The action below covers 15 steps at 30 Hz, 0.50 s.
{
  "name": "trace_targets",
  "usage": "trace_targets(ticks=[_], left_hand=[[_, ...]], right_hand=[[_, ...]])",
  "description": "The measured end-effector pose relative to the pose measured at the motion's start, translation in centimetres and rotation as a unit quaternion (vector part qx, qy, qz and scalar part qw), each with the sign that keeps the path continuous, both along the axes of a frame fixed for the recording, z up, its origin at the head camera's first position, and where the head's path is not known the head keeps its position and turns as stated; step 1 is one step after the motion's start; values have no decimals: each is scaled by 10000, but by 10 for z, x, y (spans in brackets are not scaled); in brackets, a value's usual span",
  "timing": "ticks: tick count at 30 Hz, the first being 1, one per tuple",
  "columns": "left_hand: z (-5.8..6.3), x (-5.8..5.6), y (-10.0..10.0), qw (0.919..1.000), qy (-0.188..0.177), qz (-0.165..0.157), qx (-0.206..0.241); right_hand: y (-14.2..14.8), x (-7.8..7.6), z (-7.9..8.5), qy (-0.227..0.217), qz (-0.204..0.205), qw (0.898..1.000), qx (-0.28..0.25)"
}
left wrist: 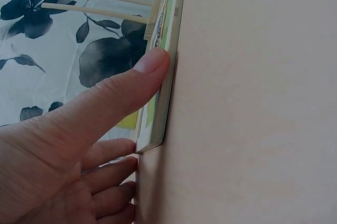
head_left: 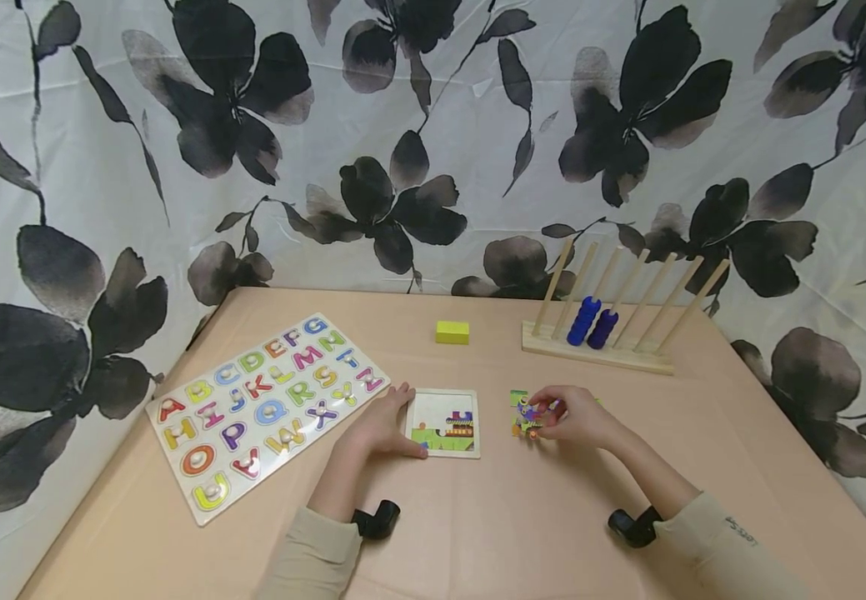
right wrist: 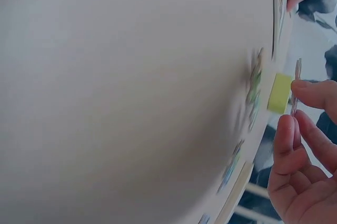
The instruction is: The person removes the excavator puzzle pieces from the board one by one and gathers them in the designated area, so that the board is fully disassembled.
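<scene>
Puzzle piece (right wrist: pixel 298 69) (art's kinda blurry) pinched in my right hand (head_left: pixel 573 415), center-right; left hand (head_left: pixel 380 423) grips tray (head_left: pixel 477 425). Mid-fill, I reckon; next needs lining up.

Indoor play or learning corner; whether in home, classroom or studio could not be told. Cloth backdrop (head_left: pixel 488 187), white with large black-grey flowers, hung behind and beside pale wood-toned desk (head_left: pixel 523 533), creases showing. Children's learning toys marked place: alphabet board (head_left: pixel 254 435) at left, small picture puzzle (head_left: pixel 433 407) near middle, yellow block (head_left: pixel 452 332) behind it, wooden peg rack (head_left: pixel 633 360) with blue beads (head_left: pixel 584 322) at far right.
</scene>
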State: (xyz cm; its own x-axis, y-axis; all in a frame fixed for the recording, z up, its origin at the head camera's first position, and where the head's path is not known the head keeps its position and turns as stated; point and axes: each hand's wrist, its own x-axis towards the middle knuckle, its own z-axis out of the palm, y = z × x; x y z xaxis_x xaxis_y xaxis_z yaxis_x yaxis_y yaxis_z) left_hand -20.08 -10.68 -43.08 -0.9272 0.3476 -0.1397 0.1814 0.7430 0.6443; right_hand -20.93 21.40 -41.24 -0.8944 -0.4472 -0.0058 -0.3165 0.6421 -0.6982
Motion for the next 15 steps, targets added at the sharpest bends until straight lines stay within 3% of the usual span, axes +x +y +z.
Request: trace_targets(ticks=[15], left_hand=[[0,0,0,10000,12,-7,0]], right_hand=[[33,4,-10,-84,-116,9996,259]])
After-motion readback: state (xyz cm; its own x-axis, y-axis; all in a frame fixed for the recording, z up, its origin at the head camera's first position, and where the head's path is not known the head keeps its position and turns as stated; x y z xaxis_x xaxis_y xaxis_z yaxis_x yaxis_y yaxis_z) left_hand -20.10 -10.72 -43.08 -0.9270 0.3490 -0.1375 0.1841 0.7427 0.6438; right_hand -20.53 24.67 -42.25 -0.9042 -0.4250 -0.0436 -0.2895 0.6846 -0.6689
